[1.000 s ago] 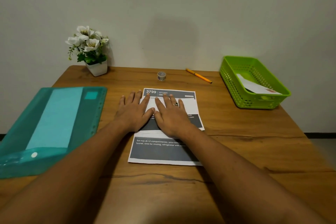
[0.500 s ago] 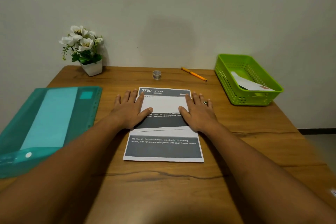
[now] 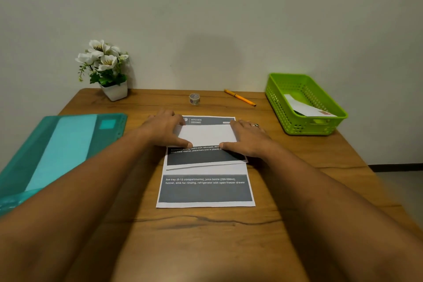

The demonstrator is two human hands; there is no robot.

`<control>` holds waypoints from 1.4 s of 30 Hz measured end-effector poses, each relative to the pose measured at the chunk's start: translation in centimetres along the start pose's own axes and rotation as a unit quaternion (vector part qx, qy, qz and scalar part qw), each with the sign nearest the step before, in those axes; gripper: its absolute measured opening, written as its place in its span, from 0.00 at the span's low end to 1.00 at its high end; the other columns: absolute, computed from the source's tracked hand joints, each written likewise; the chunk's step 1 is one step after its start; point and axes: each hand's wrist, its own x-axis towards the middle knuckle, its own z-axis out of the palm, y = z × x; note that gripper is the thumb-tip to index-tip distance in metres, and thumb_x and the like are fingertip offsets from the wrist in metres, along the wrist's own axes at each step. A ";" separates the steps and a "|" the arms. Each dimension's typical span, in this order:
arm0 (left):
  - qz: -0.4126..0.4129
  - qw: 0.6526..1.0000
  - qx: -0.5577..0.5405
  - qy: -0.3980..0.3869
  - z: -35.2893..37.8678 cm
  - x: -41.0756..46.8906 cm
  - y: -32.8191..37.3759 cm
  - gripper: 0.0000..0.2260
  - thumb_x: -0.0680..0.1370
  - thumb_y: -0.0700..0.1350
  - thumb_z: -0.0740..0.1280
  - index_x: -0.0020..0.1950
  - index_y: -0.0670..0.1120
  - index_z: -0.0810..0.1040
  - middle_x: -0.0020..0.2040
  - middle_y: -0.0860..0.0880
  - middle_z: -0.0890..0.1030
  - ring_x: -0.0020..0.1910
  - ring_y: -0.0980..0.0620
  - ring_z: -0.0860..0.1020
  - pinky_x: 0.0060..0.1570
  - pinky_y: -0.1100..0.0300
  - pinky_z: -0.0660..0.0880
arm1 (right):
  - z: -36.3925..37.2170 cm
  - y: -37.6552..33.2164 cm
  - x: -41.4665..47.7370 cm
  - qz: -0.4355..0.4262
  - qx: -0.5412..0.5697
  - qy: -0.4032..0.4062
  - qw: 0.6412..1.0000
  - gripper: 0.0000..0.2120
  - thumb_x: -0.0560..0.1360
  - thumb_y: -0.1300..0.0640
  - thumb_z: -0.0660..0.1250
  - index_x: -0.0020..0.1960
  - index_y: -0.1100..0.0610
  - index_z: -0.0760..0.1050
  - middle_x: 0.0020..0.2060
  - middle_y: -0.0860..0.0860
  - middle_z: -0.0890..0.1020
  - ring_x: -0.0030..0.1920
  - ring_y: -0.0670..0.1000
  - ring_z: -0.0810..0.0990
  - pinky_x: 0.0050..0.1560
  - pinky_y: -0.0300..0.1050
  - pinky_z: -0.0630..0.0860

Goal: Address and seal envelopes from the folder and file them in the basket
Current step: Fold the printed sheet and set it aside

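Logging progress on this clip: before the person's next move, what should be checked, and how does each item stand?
1. The white envelope lies flat on the printed sheet, with the left hand and right hand at its ends: ok.
2. The envelope is addressed: cannot tell; the face showing is blank.
3. The pen is in hand: not ok; it lies beyond both hands, untouched.
4. The tape roll is ready for sealing: ok; it sits left of the pen.
5. The basket has room: ok; one filed envelope lies inside.
6. More envelopes in the folder: cannot tell.
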 end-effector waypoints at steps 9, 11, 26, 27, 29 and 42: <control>0.041 0.986 0.028 0.158 -0.2 -1.5 1.3 0.34 0.68 0.68 0.75 0.68 0.54 0.70 0.66 0.51 0.72 0.63 0.50 0.68 0.61 0.50 0.68 | -2.0 -2.4 -1.0 -0.081 -0.126 0.135 0.980 0.51 0.72 0.30 0.70 0.83 0.53 0.53 0.74 0.57 0.72 0.74 0.61 0.69 0.74 0.64 0.62; 0.049 0.981 0.029 0.187 -0.4 -1.7 1.6 0.30 0.70 0.65 0.75 0.66 0.54 0.71 0.65 0.51 0.73 0.62 0.51 0.69 0.60 0.52 0.68 | -2.3 -3.1 -1.3 -0.095 -0.139 0.156 0.973 0.49 0.72 0.33 0.72 0.83 0.53 0.54 0.73 0.56 0.74 0.73 0.59 0.71 0.75 0.64 0.60; 0.073 0.971 -0.029 0.226 1.7 -4.3 1.9 0.09 0.78 0.48 0.70 0.52 0.56 0.71 0.54 0.56 0.73 0.51 0.52 0.72 0.44 0.55 0.75 | 0.4 -4.0 -1.7 -0.132 -0.139 0.240 0.952 0.08 0.77 0.57 0.66 0.55 0.50 0.79 0.50 0.51 0.83 0.52 0.57 0.79 0.56 0.53 0.69; 0.072 0.974 -0.034 0.214 2.2 -4.4 2.0 0.09 0.78 0.48 0.70 0.52 0.57 0.70 0.54 0.57 0.72 0.52 0.53 0.72 0.45 0.57 0.74 | 1.0 -3.8 -1.9 -0.134 -0.120 0.236 0.955 0.08 0.78 0.56 0.65 0.56 0.50 0.79 0.50 0.51 0.83 0.52 0.57 0.79 0.56 0.53 0.69; 0.079 0.975 -0.042 0.206 3.2 -4.6 2.0 0.10 0.78 0.49 0.69 0.52 0.57 0.69 0.55 0.56 0.73 0.51 0.54 0.72 0.44 0.59 0.70 | 2.2 -3.5 -2.4 -0.135 -0.089 0.231 0.960 0.09 0.79 0.55 0.63 0.57 0.51 0.78 0.51 0.51 0.82 0.53 0.57 0.79 0.56 0.54 0.72; 0.056 0.988 0.003 0.142 5.7 -3.4 1.8 0.31 0.81 0.65 0.49 0.81 0.54 0.64 0.79 0.49 0.66 0.76 0.48 0.62 0.73 0.45 0.61 | 3.1 -4.3 -2.5 -0.103 -0.012 0.177 0.979 0.25 0.82 0.37 0.58 0.68 0.54 0.74 0.66 0.53 0.78 0.66 0.57 0.74 0.68 0.57 0.68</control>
